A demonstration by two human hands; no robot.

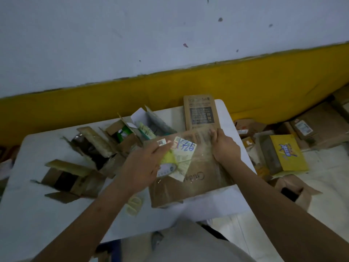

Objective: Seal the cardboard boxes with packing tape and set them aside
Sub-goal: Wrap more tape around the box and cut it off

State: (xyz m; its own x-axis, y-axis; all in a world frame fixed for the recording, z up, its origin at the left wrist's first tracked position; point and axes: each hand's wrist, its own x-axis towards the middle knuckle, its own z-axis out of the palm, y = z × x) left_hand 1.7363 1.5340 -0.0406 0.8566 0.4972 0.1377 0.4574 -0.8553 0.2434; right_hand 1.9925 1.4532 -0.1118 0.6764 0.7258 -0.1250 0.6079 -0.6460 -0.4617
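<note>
Centre of the white table (37, 214), there's the cardboard box (190, 182), lying flat with shiny tape across its labelled top. The right hand (224, 146) is at the far right edge, fingers curled over it and gripping the box. The left hand (143, 163) lies over the left side, blurred, fingers stretched out on the labels and holding nothing. A tape roll (133, 205) sits just left of the box's near corner, and open boxes (66, 178) crowd the table's left.
</note>
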